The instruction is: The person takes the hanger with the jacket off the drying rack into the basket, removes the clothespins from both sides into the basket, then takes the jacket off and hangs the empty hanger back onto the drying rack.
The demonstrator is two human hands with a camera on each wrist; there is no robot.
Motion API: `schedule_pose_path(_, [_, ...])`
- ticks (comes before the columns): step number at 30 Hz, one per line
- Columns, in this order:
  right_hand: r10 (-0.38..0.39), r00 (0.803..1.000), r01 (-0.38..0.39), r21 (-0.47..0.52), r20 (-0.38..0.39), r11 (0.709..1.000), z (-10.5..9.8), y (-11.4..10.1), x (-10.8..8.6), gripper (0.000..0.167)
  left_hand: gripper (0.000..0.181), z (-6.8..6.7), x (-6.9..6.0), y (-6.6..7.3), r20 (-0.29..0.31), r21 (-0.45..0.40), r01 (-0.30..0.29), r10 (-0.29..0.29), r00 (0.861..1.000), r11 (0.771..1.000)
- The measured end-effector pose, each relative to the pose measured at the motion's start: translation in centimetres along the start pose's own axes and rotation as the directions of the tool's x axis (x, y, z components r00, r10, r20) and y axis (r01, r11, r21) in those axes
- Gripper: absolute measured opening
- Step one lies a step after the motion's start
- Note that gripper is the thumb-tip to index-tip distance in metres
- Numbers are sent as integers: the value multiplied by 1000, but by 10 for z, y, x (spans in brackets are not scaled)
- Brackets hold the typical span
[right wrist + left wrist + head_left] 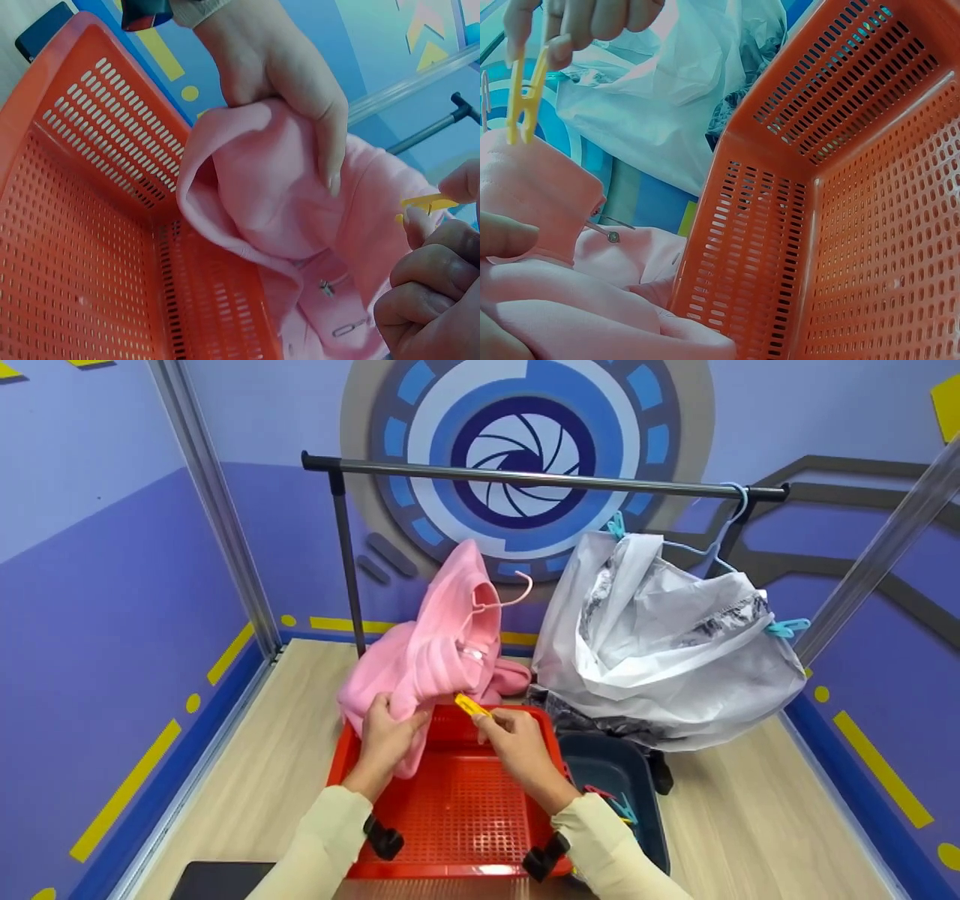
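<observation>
A pink hooded garment (427, 660) hangs bunched over the back left of a red basket (465, 810), with a pink hanger (519, 589) sticking out of its neck. My left hand (388, 742) grips a fold of the fabric, thumb on top in the right wrist view. Between the thumb and fingers of my right hand (517, 742) is a yellow clothespin (471, 706), pinched by its handle ends. In the left wrist view the clothespin's (526, 97) tips point down at the pink cloth (540, 187); whether they touch it I cannot tell.
A black clothes rail (525, 478) spans the back. On its right a white garment (660, 660) hangs from a blue hanger (724, 532) with teal clothespins (787, 628). A dark bin (645, 795) holding coloured clothespins stands right of the basket. A black flat object (221, 880) lies front left.
</observation>
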State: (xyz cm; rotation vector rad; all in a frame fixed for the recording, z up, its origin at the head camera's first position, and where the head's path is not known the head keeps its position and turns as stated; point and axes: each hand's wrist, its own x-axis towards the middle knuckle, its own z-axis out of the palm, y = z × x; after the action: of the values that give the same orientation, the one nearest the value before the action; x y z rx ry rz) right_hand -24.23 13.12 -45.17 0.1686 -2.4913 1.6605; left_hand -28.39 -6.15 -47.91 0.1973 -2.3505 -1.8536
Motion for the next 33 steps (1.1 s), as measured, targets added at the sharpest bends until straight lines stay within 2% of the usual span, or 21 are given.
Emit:
schedule_pose_path(7, [8,999,-8,7,-33,1000,-6,10,0,35,38,-1,-1,-1,-9,-10,-12,12,1000,1000])
schedule_pose_path(27, [110,988,-113,-18,-112,993,-38,41,-3,41,37,-1,1,-2,-21,20,-20,20,1000,1000])
schedule_pose_path(33, [154,981,-154,7,-122,988,-47,49,-6,42,37,-1,0,-2,-22,29,-18,18,1000,999])
